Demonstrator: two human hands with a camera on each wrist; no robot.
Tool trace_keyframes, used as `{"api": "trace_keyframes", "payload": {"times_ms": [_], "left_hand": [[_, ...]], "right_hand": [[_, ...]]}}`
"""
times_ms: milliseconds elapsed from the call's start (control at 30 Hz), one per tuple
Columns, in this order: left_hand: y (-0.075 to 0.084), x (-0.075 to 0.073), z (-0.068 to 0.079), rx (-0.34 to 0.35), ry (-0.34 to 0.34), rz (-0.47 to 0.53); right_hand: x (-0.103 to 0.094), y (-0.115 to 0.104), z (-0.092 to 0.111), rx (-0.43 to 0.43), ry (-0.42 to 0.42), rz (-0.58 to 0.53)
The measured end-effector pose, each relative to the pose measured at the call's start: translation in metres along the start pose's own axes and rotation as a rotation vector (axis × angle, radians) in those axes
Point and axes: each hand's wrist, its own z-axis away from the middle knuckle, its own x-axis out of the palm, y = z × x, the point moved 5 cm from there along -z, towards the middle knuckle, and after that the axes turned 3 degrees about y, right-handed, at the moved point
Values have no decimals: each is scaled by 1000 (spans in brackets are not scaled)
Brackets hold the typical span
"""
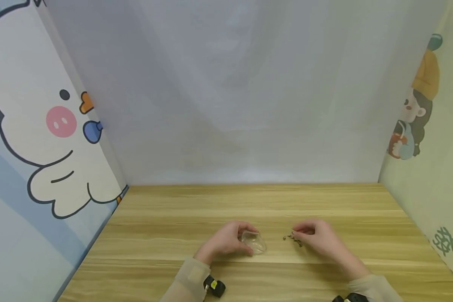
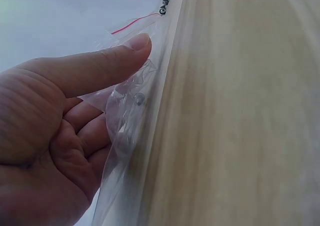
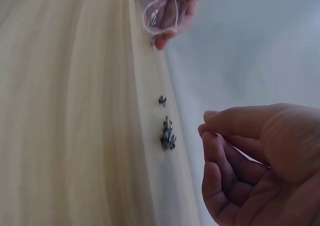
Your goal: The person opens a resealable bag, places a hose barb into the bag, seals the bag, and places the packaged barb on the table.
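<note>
My left hand (image 1: 230,240) holds a clear zip bag (image 1: 253,242) with its mouth towards the right. In the left wrist view the thumb lies over the bag (image 2: 125,111), which has a red line along its edge, and a small metal piece (image 2: 139,99) shows through the film. A small heap of metal pieces (image 3: 168,136), too small to name surely, lies on the table, with a single piece (image 3: 162,100) apart from it. Beside the heap is my right hand (image 1: 321,239), thumb and forefinger tips together; whether something tiny is between them is hidden.
The wood-grain table (image 1: 166,222) extends to a pale backdrop (image 1: 230,105). Cartoon-printed panels stand at the left (image 1: 30,126) and right (image 1: 430,176). Dark wrist devices (image 1: 215,286) are strapped over both sleeves.
</note>
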Motion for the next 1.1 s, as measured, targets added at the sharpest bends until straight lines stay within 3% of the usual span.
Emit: {"api": "trace_keyframes", "payload": {"times_ms": [333,633,1100], "left_hand": [[2,-2,1,-5,8,-27],[2,-1,2,-11,4,-34],[1,-2,1,13,-3,-48]], "right_hand": [[-9,17,7,-76,-101,17],[-6,23,11,-84,-167,-7],[0,23,11,-131,-207,-43]]}}
